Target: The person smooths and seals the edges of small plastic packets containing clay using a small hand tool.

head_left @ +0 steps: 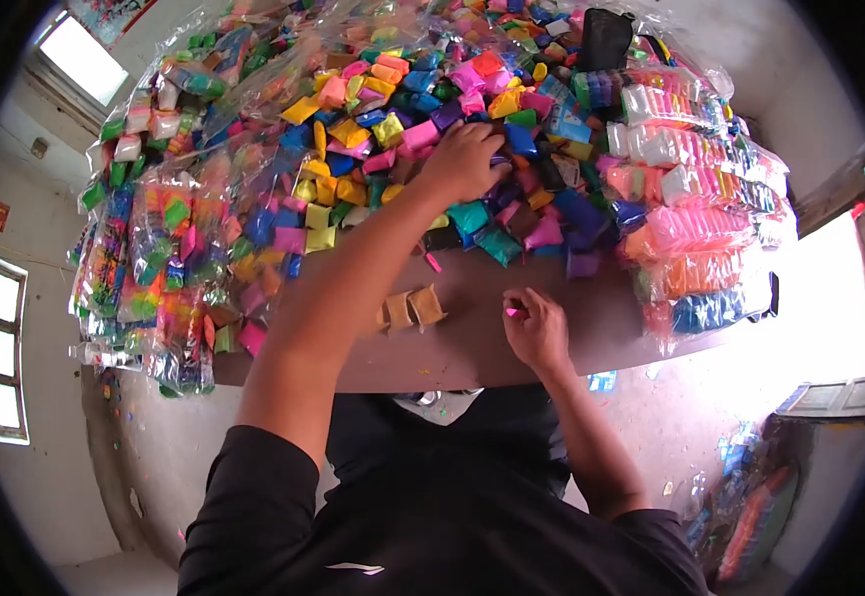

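Note:
My left hand (467, 162) reaches into the heap of small coloured packets (422, 99) at the middle of the table, its fingers bent down among purple and dark packets; what they touch is hidden. Nearer the table's front edge, my right hand (537, 326) is closed, with a small pink item (514, 312) showing between its fingers. Between my arms, tan packets (412, 308) lie in a row on the brown table (482, 360). A thin pink piece (433, 262) lies just behind them.
Bundles of clear-wrapped packets (696, 228) are stacked along the right side. Plastic bags of coloured packets (179, 258) cover the left side. A black item (606, 40) stands at the back right. Bagged goods (750, 517) lie on the floor at the lower right.

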The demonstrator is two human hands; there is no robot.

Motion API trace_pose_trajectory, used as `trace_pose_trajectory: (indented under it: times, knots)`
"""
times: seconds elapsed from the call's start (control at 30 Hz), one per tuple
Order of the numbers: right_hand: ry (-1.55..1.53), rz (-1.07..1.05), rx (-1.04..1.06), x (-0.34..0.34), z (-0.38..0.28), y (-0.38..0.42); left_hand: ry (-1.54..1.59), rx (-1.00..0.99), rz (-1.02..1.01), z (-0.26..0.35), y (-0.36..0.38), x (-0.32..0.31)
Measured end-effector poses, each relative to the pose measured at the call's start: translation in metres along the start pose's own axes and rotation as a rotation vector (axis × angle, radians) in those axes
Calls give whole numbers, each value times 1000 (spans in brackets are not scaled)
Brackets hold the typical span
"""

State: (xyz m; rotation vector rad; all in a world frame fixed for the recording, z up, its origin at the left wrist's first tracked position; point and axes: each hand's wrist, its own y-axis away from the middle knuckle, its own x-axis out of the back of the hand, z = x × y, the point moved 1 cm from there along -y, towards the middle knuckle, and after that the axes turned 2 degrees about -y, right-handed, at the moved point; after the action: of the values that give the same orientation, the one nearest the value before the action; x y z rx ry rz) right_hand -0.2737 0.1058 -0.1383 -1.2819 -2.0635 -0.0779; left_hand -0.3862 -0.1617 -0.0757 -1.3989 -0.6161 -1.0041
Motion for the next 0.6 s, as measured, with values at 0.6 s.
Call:
trace_pose_trajectory:
  times: [0.6]
  knots:
    - [-129, -59, -20, 11, -6, -7, -449, 462, 92, -113, -143, 61]
